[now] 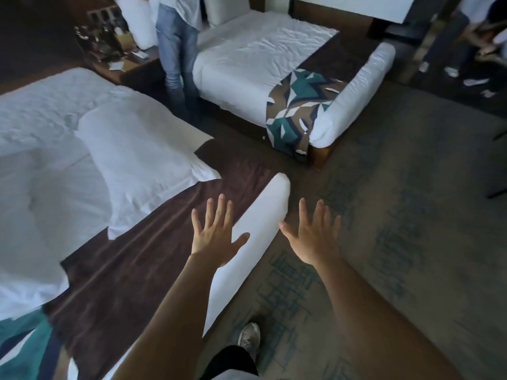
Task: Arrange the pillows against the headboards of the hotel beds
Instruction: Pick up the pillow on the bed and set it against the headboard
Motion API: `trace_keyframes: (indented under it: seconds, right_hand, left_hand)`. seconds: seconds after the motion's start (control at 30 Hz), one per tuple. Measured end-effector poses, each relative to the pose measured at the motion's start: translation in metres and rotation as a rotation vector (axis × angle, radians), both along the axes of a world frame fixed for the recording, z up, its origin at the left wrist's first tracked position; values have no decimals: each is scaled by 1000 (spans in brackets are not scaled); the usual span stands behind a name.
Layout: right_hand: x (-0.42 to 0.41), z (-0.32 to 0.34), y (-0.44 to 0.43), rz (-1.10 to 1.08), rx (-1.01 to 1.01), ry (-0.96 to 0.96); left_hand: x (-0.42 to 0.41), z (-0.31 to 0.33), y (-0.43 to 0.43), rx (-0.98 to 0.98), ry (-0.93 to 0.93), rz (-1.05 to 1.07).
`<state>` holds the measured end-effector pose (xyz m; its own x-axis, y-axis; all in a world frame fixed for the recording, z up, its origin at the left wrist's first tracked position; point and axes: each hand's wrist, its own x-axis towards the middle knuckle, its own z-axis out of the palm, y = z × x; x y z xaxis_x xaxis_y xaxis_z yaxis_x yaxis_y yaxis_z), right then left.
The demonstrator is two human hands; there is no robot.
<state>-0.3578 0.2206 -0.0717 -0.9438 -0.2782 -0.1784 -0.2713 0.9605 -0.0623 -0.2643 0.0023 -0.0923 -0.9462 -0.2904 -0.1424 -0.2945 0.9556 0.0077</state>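
Two white pillows lie flat on the near bed (263,215): one (142,163) toward the bed's right side, another (33,215) at the left. My left hand (215,234) hovers open, fingers spread, over the brown bed runner (131,275) near the foot of this bed. My right hand (315,237) is open too, held over the carpet just off the bed's corner. On the far bed (260,50) a white pillow (222,9) stands against the headboard. A person in jeans (178,50) between the beds holds another white pillow (137,20).
A nightstand (115,50) with bottles and papers stands between the beds. A patterned teal runner (296,111) crosses the far bed's foot. Patterned carpet (397,215) spreads to the right. My shoe (249,338) is on it. Other people's legs (466,50) show at top right.
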Motion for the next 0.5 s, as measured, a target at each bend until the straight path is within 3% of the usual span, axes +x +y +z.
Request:
trace_keyframes:
  seconds: [0.5]
  right_hand:
    - [-127, -50, 58, -274, -70, -110]
  left_hand:
    - [-179, -42, 34, 68, -61, -214]
